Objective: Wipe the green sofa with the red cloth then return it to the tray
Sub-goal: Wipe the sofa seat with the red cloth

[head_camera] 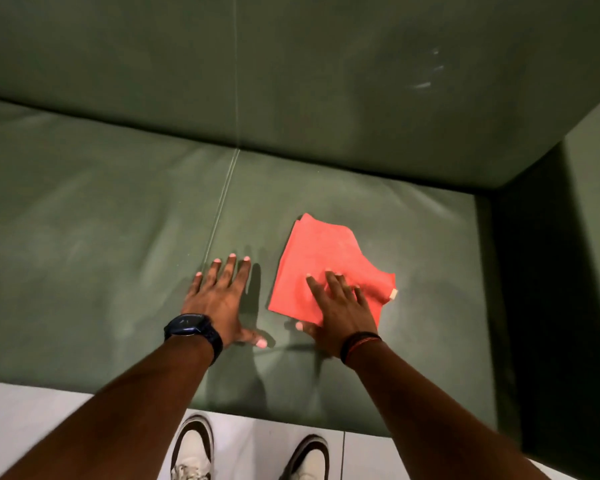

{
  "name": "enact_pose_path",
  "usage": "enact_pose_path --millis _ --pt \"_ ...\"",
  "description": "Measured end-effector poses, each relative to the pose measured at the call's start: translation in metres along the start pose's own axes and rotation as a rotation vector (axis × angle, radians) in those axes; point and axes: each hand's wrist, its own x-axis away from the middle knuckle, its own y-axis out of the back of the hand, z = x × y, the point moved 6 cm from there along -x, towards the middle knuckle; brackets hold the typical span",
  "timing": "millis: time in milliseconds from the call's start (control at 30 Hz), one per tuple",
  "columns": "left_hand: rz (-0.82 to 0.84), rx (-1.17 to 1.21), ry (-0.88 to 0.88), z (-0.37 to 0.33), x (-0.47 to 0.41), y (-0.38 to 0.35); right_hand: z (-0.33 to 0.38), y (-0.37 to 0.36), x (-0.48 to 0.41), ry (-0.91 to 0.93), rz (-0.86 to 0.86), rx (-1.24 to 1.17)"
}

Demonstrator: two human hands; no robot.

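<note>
The red cloth (pixel 323 271) lies folded flat on the seat of the green sofa (pixel 118 237), on the cushion to the right of the seat seam (pixel 222 202). Beyond the cloth the seat runs clear to the backrest (pixel 326 81); to the right of the cloth a strip of bare cushion separates it from the dark inner face of the armrest (pixel 534 271), and left of the seam the other cushion is open and bare. On the near side of the cloth the seat's front edge drops to a pale tiled floor (pixel 32 417), where the toes of two light shoes (pixel 193 445) show. The right hand (pixel 340 310) lies palm down on the near part of the cloth, fingers spread and pressing flat, not gripping; its thumb tip rests on the cushion just off the cloth's near edge. The left hand (pixel 222 299) lies open and flat on the bare cushion just left of the cloth, between it and the seam, holding nothing. A dark watch (pixel 191 329) sits on the left wrist, its face unreadable; dark and red bands (pixel 359 344) circle the right wrist. A small pale tag (pixel 393 293) sticks out at the cloth's right corner, too small to read.
</note>
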Motion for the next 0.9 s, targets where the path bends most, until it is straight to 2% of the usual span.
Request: enact_pose_path --millis 100,167,267,367,400,433,500,567,700,800,900 --pt "0.002 -0.018 -0.040 0.001 -0.004 -0.011 -0.009 0.001 -0.019 -0.149 -0.151 -0.113" --pt "-0.001 -0.023 -0.062 0.000 -0.011 -0.017 -0.010 -0.005 -0.033 -0.219 -0.169 -0.117" --pt "-0.020 -0.014 -0.067 0.000 -0.024 -0.022 0.014 -0.028 -0.031 -0.055 -0.103 0.023" --pt "-0.037 -0.015 -0.061 0.002 -0.036 -0.028 0.024 -0.040 -0.003 0.165 -0.140 0.066" --pt "-0.030 -0.016 -0.058 0.002 -0.039 -0.031 0.018 -0.036 0.001 0.189 -0.171 0.066" --pt "-0.022 -0.019 -0.057 0.002 -0.042 -0.033 0.008 -0.028 0.000 0.158 -0.232 0.059" --pt "-0.014 -0.019 -0.058 0.002 -0.047 -0.037 -0.015 -0.012 -0.012 -0.034 -0.341 0.023" --pt "-0.007 -0.027 -0.065 0.001 -0.050 -0.038 -0.018 -0.012 -0.026 -0.145 -0.343 -0.004" --pt "-0.013 -0.057 -0.078 0.003 -0.054 -0.042 0.010 -0.037 -0.023 -0.117 -0.297 -0.026" --pt "-0.009 -0.068 -0.090 0.004 -0.055 -0.044 -0.005 -0.033 -0.017 -0.073 -0.309 0.030" --pt "-0.004 -0.093 -0.101 0.005 -0.057 -0.044 -0.019 -0.025 -0.024 -0.248 -0.324 -0.011"
